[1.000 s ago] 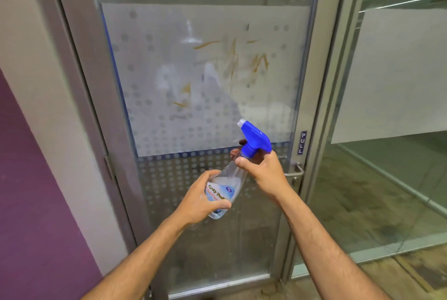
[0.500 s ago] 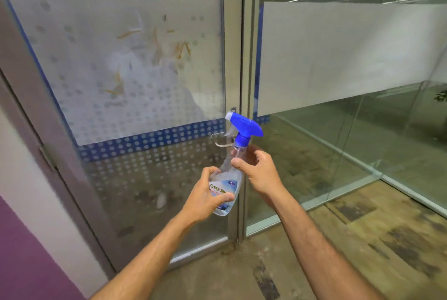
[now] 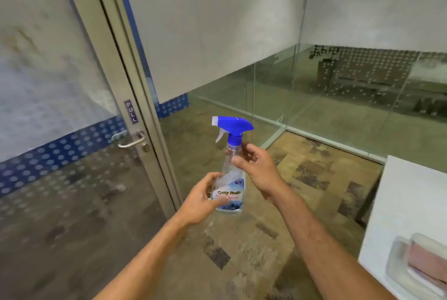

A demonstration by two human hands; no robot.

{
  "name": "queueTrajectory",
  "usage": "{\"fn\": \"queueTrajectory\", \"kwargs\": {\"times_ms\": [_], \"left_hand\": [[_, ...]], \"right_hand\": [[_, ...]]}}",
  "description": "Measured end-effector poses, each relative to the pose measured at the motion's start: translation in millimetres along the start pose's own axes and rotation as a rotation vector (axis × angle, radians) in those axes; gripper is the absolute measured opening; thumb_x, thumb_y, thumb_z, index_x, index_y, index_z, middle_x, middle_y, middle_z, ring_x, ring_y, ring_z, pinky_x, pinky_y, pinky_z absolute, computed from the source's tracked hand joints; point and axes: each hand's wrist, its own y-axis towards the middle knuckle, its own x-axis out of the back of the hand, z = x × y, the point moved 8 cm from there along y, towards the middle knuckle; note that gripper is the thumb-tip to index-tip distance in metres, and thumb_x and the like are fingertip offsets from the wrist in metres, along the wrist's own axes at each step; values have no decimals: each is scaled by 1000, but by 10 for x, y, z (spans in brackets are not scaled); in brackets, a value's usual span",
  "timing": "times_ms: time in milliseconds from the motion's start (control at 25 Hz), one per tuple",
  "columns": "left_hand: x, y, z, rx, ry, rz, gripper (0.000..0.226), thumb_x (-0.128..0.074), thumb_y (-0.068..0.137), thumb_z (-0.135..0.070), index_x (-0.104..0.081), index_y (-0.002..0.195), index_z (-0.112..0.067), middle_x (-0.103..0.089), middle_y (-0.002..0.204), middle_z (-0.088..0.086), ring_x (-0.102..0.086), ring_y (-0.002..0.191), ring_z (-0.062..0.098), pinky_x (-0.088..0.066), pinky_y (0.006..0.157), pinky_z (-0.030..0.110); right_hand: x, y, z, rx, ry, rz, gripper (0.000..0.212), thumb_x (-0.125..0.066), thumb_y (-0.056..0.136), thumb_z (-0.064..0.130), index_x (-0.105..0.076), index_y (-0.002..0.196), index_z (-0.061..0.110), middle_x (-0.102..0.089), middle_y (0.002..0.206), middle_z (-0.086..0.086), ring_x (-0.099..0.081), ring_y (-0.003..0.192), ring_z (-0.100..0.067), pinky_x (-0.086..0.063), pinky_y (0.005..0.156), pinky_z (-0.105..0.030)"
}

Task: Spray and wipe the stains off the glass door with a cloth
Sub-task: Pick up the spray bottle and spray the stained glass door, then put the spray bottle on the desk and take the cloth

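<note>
A clear spray bottle (image 3: 229, 174) with a blue trigger head stands upright in the middle of the head view. My left hand (image 3: 203, 200) grips its lower labelled part. Higher up, my right hand (image 3: 258, 169) holds the bottle's neck just under the blue cap. The glass door (image 3: 55, 96), with a frosted dotted band and faint brownish stains at its upper left, fills the left side. A pinkish cloth (image 3: 425, 263) lies in a clear tray at the bottom right.
The door has a metal lever handle (image 3: 131, 141) and a PULL sign (image 3: 131, 111). Fixed glass partitions (image 3: 266, 70) run to the right. A white table (image 3: 411, 203) stands at the right edge, bearing the clear tray (image 3: 396, 266). Patterned carpet covers the floor.
The view has swung to the right, so the stained door slid to the left edge and the white table with the cloth tray came into view. Both hands kept hold of the bottle.
</note>
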Motion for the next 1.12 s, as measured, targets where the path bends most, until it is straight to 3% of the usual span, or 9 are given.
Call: {"fn": "queueTrajectory", "kwargs": {"times_ms": [120, 200, 360, 520, 720, 840, 920, 1040, 1120], "left_hand": [[-670, 499, -91, 13, -53, 133, 59, -88, 72, -22, -61, 124, -24, -73, 117, 6, -70, 105, 25, -57, 99, 47], [-1117, 831, -189, -19, -70, 220, 58, -90, 68, -26, -63, 119, -35, -73, 113, 2, -69, 102, 23, -55, 98, 51], [-1981, 1414, -310, -64, -88, 400, 60, -91, 62, -25, -67, 113, -45, -72, 117, 4, -67, 110, 35, -53, 101, 57], [-2691, 1801, -335, -51, -88, 533, 63, -92, 56, -26, -70, 114, -31, -74, 113, 7, -68, 107, 37, -55, 94, 51], [-3653, 1969, -352, -46, -47, 683, 53, -91, 67, 1, -67, 110, -20, -75, 93, -15, -70, 83, 5, -53, 76, 21], [-4221, 1865, -401, -46, -6, 758, 57, -91, 70, 0, -66, 115, -24, -75, 106, -6, -72, 97, 15, -58, 87, 34], [-4502, 1754, -480, -32, 2, 809, 59, -91, 72, -3, -64, 119, -25, -73, 116, -2, -71, 107, 20, -59, 94, 39], [-4924, 1629, -558, -20, 26, 847, 57, -90, 74, -3, -64, 117, -30, -72, 121, 0, -70, 113, 23, -59, 100, 43], [-5148, 1543, -603, -10, 45, 862, 56, -89, 74, -2, -64, 115, -31, -72, 121, 1, -70, 114, 24, -59, 100, 43]], "right_hand": [[718, 34, -140, -40, -40, -105, 33, -66, 90, -3, -71, 115, 18, -77, 106, 6, -71, 101, -7, -55, 90, -23], [1177, 55, -212, -53, -64, -186, 37, -67, 90, -2, -69, 119, 21, -77, 109, 6, -71, 106, -10, -56, 94, -25], [1988, 46, -442, -119, -91, -375, 40, -67, 92, -1, -66, 119, 28, -76, 100, 18, -70, 95, 5, -54, 81, -15], [2616, -36, -675, -164, -143, -561, 38, -66, 95, 10, -61, 132, 17, -72, 111, 9, -68, 96, 2, -52, 82, -16], [3301, -440, -939, -207, -216, -781, 37, -62, 96, 38, -63, 132, 28, -73, 116, 4, -70, 110, -17, -56, 100, -42], [3698, -860, -1050, -241, -240, -883, 38, -64, 96, 37, -62, 132, 26, -72, 122, 3, -69, 113, -17, -56, 101, -45], [3924, -1091, -1077, -262, -250, -904, 34, -67, 94, 30, -61, 127, 23, -71, 122, 3, -70, 110, -14, -59, 96, -39], [4308, -1451, -1119, -310, -275, -885, 25, -67, 95, 19, -60, 116, 29, -69, 108, 17, -68, 95, 6, -56, 78, -14], [4548, -1651, -1185, -348, -296, -844, 25, -69, 94, 18, -60, 116, 27, -69, 107, 17, -68, 96, 3, -55, 79, -14]]}}
